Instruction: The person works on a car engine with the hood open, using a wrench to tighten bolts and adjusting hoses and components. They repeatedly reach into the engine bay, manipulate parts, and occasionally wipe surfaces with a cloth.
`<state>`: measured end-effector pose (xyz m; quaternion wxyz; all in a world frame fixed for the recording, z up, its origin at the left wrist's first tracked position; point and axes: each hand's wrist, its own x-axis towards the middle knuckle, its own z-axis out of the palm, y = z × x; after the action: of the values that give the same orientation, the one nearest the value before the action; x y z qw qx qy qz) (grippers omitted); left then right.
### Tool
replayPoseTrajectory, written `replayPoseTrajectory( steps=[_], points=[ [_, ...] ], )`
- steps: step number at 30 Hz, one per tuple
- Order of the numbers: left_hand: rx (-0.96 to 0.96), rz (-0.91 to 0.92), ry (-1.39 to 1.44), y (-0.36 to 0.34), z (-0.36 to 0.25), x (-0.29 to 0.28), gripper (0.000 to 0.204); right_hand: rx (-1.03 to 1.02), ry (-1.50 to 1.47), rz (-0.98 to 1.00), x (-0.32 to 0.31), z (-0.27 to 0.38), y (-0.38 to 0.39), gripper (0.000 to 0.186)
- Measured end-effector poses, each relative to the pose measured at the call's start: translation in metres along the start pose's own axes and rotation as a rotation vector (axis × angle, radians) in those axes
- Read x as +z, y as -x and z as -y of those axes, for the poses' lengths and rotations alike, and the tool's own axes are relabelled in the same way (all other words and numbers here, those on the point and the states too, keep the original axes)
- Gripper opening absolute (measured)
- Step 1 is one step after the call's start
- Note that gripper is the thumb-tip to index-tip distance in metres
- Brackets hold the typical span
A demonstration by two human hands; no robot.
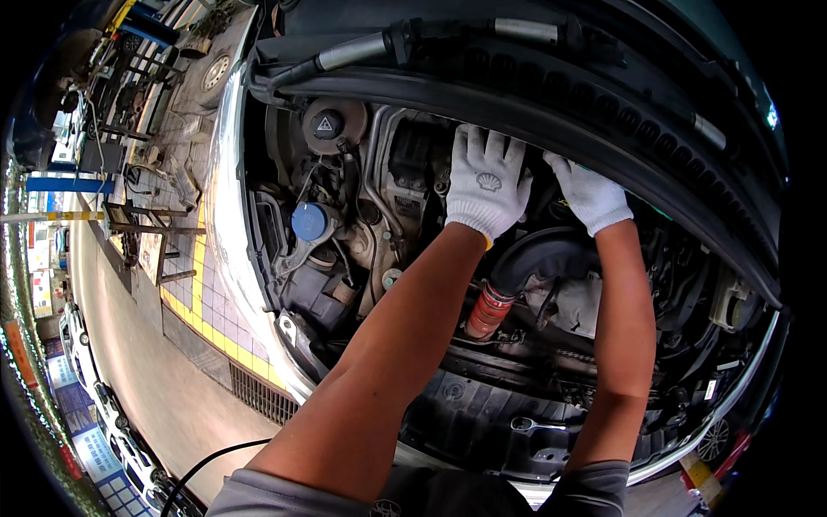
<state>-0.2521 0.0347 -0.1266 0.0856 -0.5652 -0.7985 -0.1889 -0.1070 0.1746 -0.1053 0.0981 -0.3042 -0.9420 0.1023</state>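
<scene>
Both hands wear white knit gloves and reach to the rear of a car's engine bay. My left hand lies back up over the engine, fingers stretched forward and slightly apart, the tips at the lower edge of the black cowl panel. What lies beneath its palm is hidden. To its right, my right hand reaches in under the cowl edge; most of its fingers are out of sight, so their grip cannot be seen. Just below the hands runs a thick black air hose, joined to a ribbed red-orange hose.
A ratchet wrench lies on the front panel. A blue-capped reservoir and a round black-capped one stand at the left. Beyond the white fender are metal stands and a loose wheel. A black cable hangs at lower left.
</scene>
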Motion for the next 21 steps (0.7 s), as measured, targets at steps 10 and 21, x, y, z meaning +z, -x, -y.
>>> replayPoseTrajectory(
  steps=[10, 21],
  points=[
    [-0.008, 0.043, 0.032, 0.001, 0.002, 0.004, 0.07, 0.054, 0.072, -0.041, 0.003, 0.006, -0.002, 0.046],
    [0.008, 0.011, 0.026, 0.001, 0.0, 0.004, 0.066, 0.113, -0.047, -0.146, 0.014, 0.006, -0.007, 0.044]
  ],
)
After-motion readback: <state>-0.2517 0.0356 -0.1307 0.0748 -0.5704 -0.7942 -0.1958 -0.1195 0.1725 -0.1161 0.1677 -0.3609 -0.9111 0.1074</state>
